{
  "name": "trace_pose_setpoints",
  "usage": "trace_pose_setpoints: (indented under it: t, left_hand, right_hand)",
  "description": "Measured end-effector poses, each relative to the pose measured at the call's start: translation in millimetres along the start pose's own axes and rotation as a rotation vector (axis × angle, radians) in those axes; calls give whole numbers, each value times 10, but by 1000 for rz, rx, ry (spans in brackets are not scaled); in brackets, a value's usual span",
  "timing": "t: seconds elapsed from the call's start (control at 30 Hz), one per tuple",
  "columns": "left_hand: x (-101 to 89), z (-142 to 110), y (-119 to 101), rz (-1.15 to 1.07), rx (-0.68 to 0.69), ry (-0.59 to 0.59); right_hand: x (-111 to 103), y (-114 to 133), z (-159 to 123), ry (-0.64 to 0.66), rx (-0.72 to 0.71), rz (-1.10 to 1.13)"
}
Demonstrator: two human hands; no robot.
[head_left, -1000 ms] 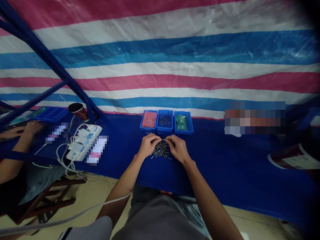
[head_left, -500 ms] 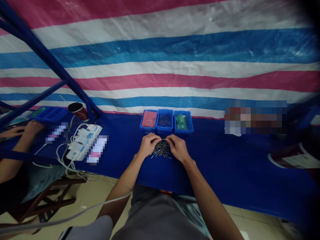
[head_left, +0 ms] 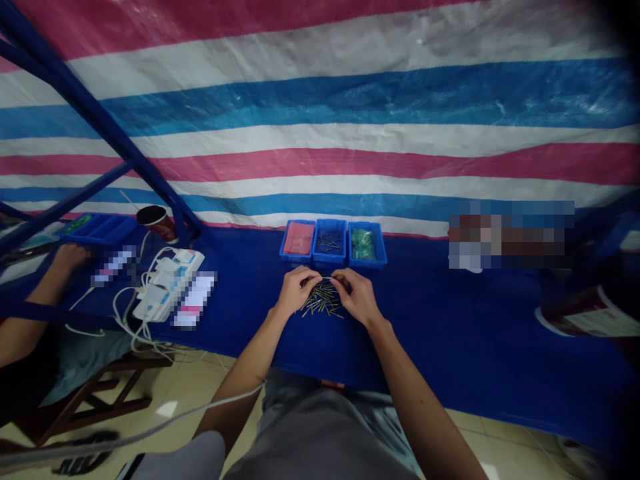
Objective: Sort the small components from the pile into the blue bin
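Head view: my left hand (head_left: pixel 299 291) and my right hand (head_left: pixel 355 293) are level with each other near the middle of the blue surface (head_left: pixel 450 333), a small gap between their fingertips. The thumb and fingers of each are brought together, clamped on opposite ends of one thin piece (head_left: pixel 326 278), which spans the gap roughly crosswise; its exact form is too small to determine. Directly below it, on the surface between my hands, lies a loose pile (head_left: pixel 323 303) of slender metallic pieces, pointing in various directions. Beyond my hands, three blue bins stand in a row: the left bin (head_left: pixel 296 258) contains a pink packet (head_left: pixel 300 238), the middle bin (head_left: pixel 329 258) dark thin pieces (head_left: pixel 329 241), and the right bin (head_left: pixel 369 264) green items (head_left: pixel 363 244) of indistinct shape. Well to the left, a white power strip (head_left: pixel 167 287) with plugs and cables rests on the surface, a dark red cup (head_left: pixel 165 228) behind it, near the blue frame (head_left: pixel 95 110). Farther left, a co-worker's hand (head_left: pixel 71 256) is at the surface, near a blue tray (head_left: pixel 113 229). At the far right, a second cup (head_left: pixel 583 313) is observed, partly in shadow. A striped sheet (head_left: pixel 350 100) hangs behind the surface.
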State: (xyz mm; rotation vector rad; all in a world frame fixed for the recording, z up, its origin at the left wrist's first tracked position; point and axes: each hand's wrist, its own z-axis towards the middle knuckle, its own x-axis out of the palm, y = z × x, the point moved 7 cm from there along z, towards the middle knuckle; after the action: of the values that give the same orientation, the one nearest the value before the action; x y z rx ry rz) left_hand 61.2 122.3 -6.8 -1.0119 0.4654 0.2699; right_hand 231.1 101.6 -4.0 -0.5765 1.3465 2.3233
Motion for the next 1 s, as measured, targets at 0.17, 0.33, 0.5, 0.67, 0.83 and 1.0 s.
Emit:
trace_pose_setpoints:
  t: [0.17, 0.33, 0.5, 0.67, 0.83, 1.0]
  left_hand:
    - [2, -2, 4, 7, 1, 2]
    - [2, 0, 2, 4, 4, 4]
    - [11, -4, 17, 0, -7, 12]
    - [4, -6, -3, -11, -3, 14]
    - [-4, -3, -32, -3, 12, 19]
    - [6, -4, -37, -3, 16, 28]
  right_hand:
    - [-2, 24, 13, 11, -15, 16]
    - [10, 10, 14, 26, -16, 16]
    - [21, -10, 11, 23, -21, 20]
    - [23, -11, 12, 36, -23, 15]
    - [37, -10, 8, 42, -26, 2]
    - [65, -6, 2, 72, -16, -19]
